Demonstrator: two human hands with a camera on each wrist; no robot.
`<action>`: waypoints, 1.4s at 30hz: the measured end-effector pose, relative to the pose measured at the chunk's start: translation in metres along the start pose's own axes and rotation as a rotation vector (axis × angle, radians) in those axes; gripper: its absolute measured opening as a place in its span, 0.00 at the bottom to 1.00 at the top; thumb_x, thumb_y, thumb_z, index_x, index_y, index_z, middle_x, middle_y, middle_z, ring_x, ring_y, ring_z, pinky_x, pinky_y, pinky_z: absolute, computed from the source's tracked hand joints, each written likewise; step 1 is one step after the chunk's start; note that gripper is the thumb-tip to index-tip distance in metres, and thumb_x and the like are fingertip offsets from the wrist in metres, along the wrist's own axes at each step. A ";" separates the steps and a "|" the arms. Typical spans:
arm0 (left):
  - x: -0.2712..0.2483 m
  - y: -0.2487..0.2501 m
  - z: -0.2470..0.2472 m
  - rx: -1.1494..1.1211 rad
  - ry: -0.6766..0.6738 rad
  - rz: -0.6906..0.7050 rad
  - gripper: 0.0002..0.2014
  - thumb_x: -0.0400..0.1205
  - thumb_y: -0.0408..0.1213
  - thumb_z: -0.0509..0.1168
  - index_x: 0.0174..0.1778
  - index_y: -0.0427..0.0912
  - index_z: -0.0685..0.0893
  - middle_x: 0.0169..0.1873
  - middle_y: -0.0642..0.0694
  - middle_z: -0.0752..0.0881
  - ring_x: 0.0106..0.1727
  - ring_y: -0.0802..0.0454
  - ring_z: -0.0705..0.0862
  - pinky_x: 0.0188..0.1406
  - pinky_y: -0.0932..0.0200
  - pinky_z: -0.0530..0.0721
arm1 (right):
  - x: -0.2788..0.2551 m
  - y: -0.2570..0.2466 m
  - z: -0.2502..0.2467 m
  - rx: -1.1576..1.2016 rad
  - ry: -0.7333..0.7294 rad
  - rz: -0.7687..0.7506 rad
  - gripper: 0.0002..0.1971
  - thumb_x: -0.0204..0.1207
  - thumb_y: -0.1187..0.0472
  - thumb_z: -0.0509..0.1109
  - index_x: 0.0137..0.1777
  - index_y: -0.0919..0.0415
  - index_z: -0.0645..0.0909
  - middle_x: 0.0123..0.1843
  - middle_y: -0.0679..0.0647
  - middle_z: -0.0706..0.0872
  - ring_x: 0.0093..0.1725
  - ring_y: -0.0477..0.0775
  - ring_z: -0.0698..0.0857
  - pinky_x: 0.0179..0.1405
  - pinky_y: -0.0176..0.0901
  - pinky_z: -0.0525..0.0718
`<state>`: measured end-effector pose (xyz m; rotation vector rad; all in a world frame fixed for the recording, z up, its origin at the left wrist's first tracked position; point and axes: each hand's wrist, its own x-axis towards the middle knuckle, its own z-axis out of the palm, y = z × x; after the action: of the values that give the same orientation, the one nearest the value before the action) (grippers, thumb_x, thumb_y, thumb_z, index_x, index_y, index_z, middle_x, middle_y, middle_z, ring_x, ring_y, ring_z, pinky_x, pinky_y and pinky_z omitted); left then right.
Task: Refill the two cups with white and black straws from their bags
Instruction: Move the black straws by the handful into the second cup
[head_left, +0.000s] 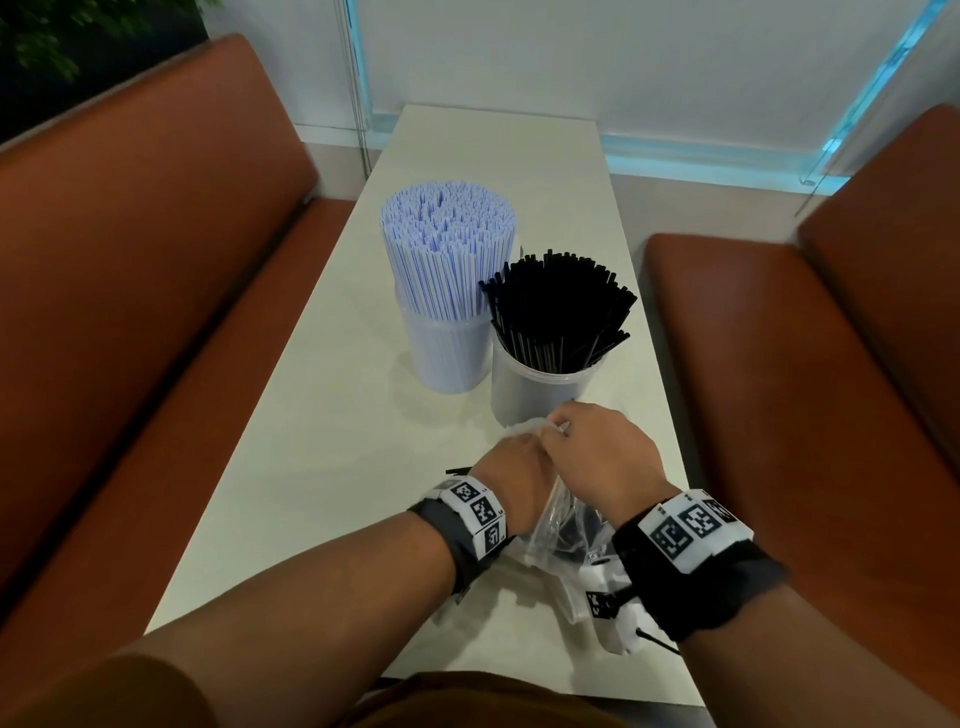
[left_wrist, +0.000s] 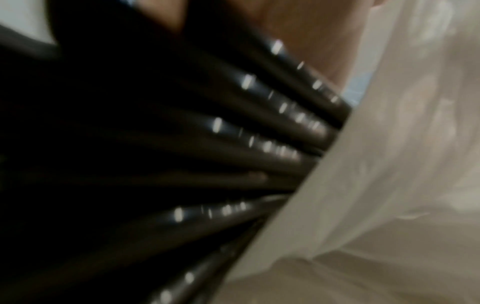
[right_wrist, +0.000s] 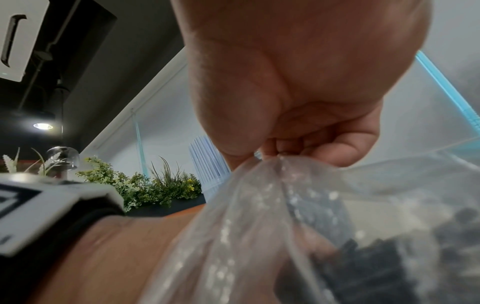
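Two clear cups stand mid-table: the left cup (head_left: 449, 353) is packed with white blue-striped straws (head_left: 447, 234), and the right cup (head_left: 540, 387) holds black straws (head_left: 561, 306). Just in front of them, both hands meet at the mouth of a clear plastic bag (head_left: 558, 525) lying on the table. My right hand (head_left: 592, 447) pinches the bag's edge (right_wrist: 275, 164) between thumb and fingers (right_wrist: 262, 156). My left hand (head_left: 519, 457) is curled round a bundle of black straws (left_wrist: 221, 144) beside the bag (left_wrist: 389, 144). Some straw ends (head_left: 457, 472) poke out by the left wrist. More black straws (right_wrist: 363, 257) show dimly inside the bag.
The narrow white table (head_left: 311, 467) runs between two brown benches (head_left: 130, 286), (head_left: 805, 389). A white wall with a glass panel (head_left: 675, 78) closes the far end. Green plants (right_wrist: 155, 185) stand beyond the left bench.
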<state>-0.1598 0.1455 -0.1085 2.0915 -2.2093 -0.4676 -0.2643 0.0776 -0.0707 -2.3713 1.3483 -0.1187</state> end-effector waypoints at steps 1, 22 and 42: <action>0.000 0.000 0.000 0.011 -0.008 -0.003 0.26 0.79 0.29 0.69 0.74 0.30 0.74 0.69 0.34 0.81 0.68 0.41 0.80 0.68 0.53 0.76 | 0.000 0.000 0.000 0.000 0.001 0.001 0.12 0.81 0.42 0.59 0.50 0.42 0.83 0.40 0.41 0.82 0.42 0.50 0.82 0.38 0.45 0.74; -0.075 -0.106 -0.031 0.239 0.126 -0.023 0.13 0.88 0.53 0.58 0.60 0.48 0.72 0.47 0.47 0.85 0.43 0.41 0.86 0.31 0.53 0.70 | 0.001 0.003 -0.004 0.029 -0.011 0.001 0.13 0.85 0.43 0.58 0.63 0.38 0.81 0.45 0.41 0.85 0.44 0.47 0.85 0.42 0.46 0.80; -0.051 -0.053 -0.056 0.054 0.437 0.009 0.17 0.84 0.46 0.65 0.68 0.50 0.76 0.48 0.49 0.87 0.44 0.45 0.86 0.31 0.55 0.73 | -0.016 -0.058 -0.011 0.929 0.165 -0.123 0.19 0.91 0.54 0.59 0.47 0.51 0.92 0.46 0.49 0.94 0.52 0.44 0.91 0.56 0.35 0.84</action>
<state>-0.0905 0.1842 -0.0613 1.9715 -1.9908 0.0522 -0.2297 0.1137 -0.0361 -1.6528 0.9030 -0.7999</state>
